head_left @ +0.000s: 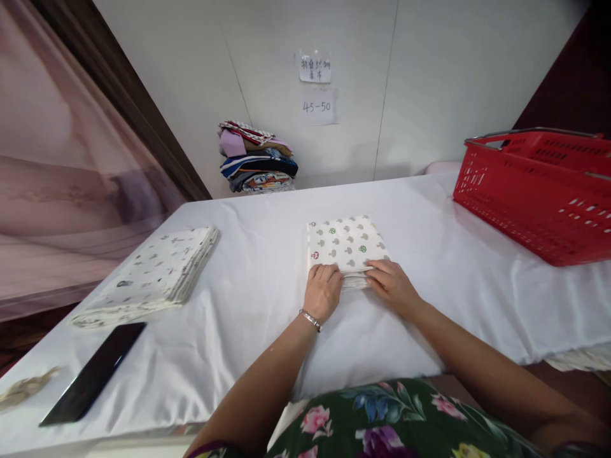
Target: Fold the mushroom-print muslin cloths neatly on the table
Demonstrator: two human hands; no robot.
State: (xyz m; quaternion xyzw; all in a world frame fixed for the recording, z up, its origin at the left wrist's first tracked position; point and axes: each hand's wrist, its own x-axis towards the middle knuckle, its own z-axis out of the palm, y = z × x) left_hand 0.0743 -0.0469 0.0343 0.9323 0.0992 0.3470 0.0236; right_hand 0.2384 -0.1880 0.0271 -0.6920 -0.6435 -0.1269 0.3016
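Observation:
A folded white cloth [346,242] printed with grey, green and red mushrooms lies flat in the middle of the table. My left hand [323,289] grips its near left corner, fingers curled over the edge. At the near right corner, my right hand [389,283] pinches the layers between thumb and fingers. Several folded layers show along the near edge between both hands. Farther left rests a thicker stack of folded white printed cloth [160,264], which neither hand touches.
The table wears a white tablecloth [248,267]. At the right stands a red plastic basket [529,197]. A black flat slab [95,372] and a small beige item [28,387] lie at the left. Beyond the far edge is a pile of folded textiles [258,159] against the wall.

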